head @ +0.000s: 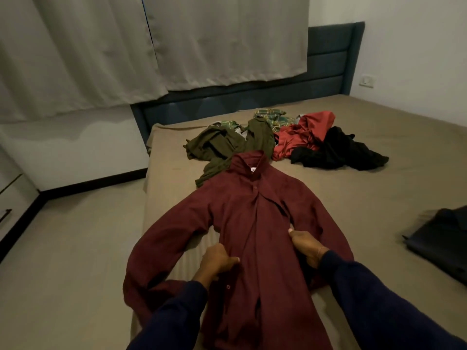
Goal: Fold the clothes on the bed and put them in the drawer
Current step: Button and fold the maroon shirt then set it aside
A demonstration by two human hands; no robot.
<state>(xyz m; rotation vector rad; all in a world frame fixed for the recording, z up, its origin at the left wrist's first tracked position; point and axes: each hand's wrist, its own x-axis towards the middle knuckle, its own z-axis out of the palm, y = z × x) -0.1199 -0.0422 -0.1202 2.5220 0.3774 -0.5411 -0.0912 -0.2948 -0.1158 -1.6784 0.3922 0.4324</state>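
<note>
Shirt flat on bed, collar away, long axis away from person | left hand and right hand pinch its two side edges.

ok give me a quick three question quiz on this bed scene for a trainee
1. True or false: the maroon shirt lies spread out, collar away from the person.
2. Which garment in the pile does the shirt's collar overlap? A black B olive C red
3. What is each hand doing?

Key
1. True.
2. B.
3. The left hand and the right hand each grip the shirt's body at one side.
</note>
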